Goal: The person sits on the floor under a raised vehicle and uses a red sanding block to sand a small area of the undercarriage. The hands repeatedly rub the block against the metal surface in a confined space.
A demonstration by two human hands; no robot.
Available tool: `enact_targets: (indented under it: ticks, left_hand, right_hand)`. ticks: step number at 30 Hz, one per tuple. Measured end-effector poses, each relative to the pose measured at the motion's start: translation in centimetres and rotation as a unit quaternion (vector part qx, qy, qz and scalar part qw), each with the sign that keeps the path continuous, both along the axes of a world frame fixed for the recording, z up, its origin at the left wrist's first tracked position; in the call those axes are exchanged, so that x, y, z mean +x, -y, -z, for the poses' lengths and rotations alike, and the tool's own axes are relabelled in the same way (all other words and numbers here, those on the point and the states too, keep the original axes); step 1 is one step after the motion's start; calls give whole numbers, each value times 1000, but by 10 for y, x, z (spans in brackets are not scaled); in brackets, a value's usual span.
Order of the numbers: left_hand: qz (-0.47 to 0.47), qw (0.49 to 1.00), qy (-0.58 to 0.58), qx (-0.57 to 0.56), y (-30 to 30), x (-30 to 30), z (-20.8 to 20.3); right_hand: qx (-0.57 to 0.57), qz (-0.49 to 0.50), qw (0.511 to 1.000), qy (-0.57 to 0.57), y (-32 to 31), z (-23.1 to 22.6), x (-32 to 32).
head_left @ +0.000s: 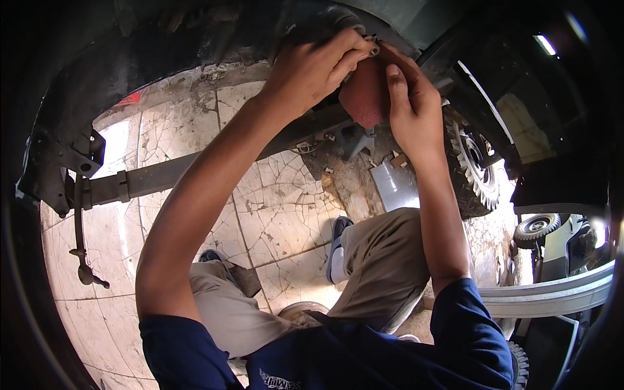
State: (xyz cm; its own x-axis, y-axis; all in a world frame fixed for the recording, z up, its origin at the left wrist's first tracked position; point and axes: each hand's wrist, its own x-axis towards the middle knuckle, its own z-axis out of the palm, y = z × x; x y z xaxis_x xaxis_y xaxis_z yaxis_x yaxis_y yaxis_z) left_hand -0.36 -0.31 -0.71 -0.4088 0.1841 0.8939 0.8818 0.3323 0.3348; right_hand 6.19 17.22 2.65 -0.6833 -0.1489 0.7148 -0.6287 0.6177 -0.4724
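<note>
Rust-red piece (pixel 363 103), navy shirt (pixel 364 357), khaki trousers (pixel 383 266), cream tiles (pixel 279 201) — crackle-patterned

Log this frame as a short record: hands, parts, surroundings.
left hand: fingertips closed at a small metal fitting
right hand: against a reddish-brown piece; fingers partly hidden
reddish-brown piece: between the hands, exact kind unclear
behind forearms: long dark metal bar, running crosswise
floor: cracked pale tiles
right side: treaded wheel beyond the right forearm
flat metal sheet: on the ground, left of that wheel
</note>
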Motion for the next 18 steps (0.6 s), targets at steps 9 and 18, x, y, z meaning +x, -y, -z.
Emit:
enact_targets:
  ticks: [9, 18]
  left_hand:
    - [-29, 997, 16, 65, -10, 13, -6]
    - [-33, 998, -33, 51, -5, 6, -8]
  right_hand:
    - [50, 31, 997, -53, 3, -4, 6]
    - [41, 43, 997, -47, 5, -3, 2]
